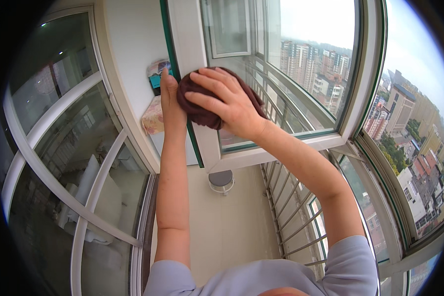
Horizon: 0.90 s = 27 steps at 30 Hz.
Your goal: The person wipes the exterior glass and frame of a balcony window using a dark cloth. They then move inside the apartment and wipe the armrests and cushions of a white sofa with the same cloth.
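Observation:
A dark brown cloth [201, 92], bunched and folded, lies against the white frame and glass of an opened window sash [236, 159]. My right hand [227, 101] is spread over the cloth and presses it to the sash. At the sash's free edge, lined with a green seal [195, 146], my left hand [172, 98] holds on from the side. Its thumb side faces me, while some of its fingers are out of sight behind the edge. The cloth hides part of the frame and the lower glass.
Metal railings [292, 218] run along the right, below the open window frame [388, 192]; tall buildings stand far below outside. A round stool [221, 178] is on the tiled floor [225, 229]. Glass sliding doors [77, 199] line the left. A cabinet with a floral cover [153, 116] stands behind the sash.

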Available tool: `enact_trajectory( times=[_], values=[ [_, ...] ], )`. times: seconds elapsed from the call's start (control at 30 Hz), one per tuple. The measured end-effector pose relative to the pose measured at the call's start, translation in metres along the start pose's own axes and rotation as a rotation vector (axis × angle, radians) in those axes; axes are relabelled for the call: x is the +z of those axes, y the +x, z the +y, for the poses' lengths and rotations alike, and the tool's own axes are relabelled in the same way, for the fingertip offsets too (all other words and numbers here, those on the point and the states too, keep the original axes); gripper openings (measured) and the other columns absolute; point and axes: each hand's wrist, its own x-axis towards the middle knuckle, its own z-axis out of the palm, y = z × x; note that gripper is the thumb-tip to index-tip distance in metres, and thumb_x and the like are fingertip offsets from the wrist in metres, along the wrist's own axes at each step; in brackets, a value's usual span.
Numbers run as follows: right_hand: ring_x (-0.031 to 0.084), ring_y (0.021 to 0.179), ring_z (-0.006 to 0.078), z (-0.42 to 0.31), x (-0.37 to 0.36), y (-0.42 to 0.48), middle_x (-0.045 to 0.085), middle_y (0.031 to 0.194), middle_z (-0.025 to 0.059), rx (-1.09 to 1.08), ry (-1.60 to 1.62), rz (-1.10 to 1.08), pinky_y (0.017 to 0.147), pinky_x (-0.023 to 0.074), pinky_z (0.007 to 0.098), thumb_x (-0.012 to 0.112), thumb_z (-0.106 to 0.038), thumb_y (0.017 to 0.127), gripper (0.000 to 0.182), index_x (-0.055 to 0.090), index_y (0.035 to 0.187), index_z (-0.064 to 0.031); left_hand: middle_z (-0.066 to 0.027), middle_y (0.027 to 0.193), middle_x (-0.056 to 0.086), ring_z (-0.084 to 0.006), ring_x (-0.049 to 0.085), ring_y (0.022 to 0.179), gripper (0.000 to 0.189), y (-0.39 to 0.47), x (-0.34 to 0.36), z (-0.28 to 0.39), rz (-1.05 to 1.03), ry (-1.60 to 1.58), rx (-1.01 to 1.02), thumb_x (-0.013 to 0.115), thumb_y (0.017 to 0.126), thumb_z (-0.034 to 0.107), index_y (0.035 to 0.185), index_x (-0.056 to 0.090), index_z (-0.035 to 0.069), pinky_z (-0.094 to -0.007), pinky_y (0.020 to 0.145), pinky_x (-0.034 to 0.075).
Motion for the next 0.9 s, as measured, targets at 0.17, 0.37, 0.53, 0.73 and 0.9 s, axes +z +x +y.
enact_trajectory(
  times=[0.17, 0.37, 0.53, 0.73, 0.9],
  values=[
    [0.05, 0.133, 0.0354, -0.062, 0.0, -0.098, 0.049, 0.147, 0.0152, 0.21, 0.011, -0.167, 0.106, 0.0415, 0.0497, 0.067, -0.012, 0.081, 0.052, 0.059, 0.132, -0.0143, -0.0119, 0.135, 0.06, -0.0214, 0.058, 0.119, 0.066, -0.021, -0.001, -0.029, 0.031, 0.034, -0.1, 0.038, 0.108, 0.053, 0.139, 0.051, -0.004, -0.0315, 0.101, 0.044],
    [0.05, 0.131, 0.0315, -0.121, -0.017, -0.148, 0.05, 0.145, 0.0133, 0.461, -0.033, -0.272, 0.103, 0.0432, 0.0476, 0.074, -0.01, 0.076, 0.061, 0.056, 0.134, -0.0155, -0.0173, 0.135, 0.059, -0.0257, 0.06, 0.116, 0.06, -0.049, -0.002, -0.016, 0.181, 0.014, -0.181, 0.044, 0.106, 0.046, 0.135, 0.054, -0.005, -0.0342, 0.098, 0.05],
    [0.058, 0.112, 0.0323, -0.16, -0.06, -0.142, 0.059, 0.13, 0.0103, 0.773, 0.167, -0.089, 0.095, 0.0501, 0.0389, 0.077, -0.001, 0.072, 0.064, 0.057, 0.131, -0.0108, -0.0176, 0.129, 0.062, -0.0252, 0.063, 0.11, 0.056, -0.079, 0.002, 0.012, 0.2, 0.047, -0.126, 0.05, 0.105, 0.041, 0.133, 0.057, -0.006, -0.0348, 0.094, 0.052],
    [0.061, 0.11, 0.0262, -0.214, -0.134, -0.128, 0.061, 0.122, 0.011, 1.029, 0.308, 0.132, 0.096, 0.0487, 0.0357, 0.071, 0.004, 0.08, 0.055, 0.055, 0.132, -0.0043, -0.0173, 0.122, 0.065, -0.0215, 0.064, 0.106, 0.047, -0.133, 0.003, 0.047, 0.136, 0.075, -0.031, 0.056, 0.102, 0.027, 0.133, 0.057, -0.009, -0.0313, 0.09, 0.052],
    [0.061, 0.111, 0.0179, -0.268, -0.217, -0.101, 0.061, 0.125, 0.0083, 1.19, 0.355, 0.162, 0.096, 0.0476, 0.0324, 0.074, -0.005, 0.085, 0.054, 0.053, 0.135, -0.0027, -0.0176, 0.126, 0.064, -0.0221, 0.064, 0.109, 0.044, -0.201, 0.031, 0.096, 0.085, 0.063, 0.054, 0.055, 0.102, 0.02, 0.136, 0.056, -0.008, -0.0325, 0.093, 0.052]
  ],
)
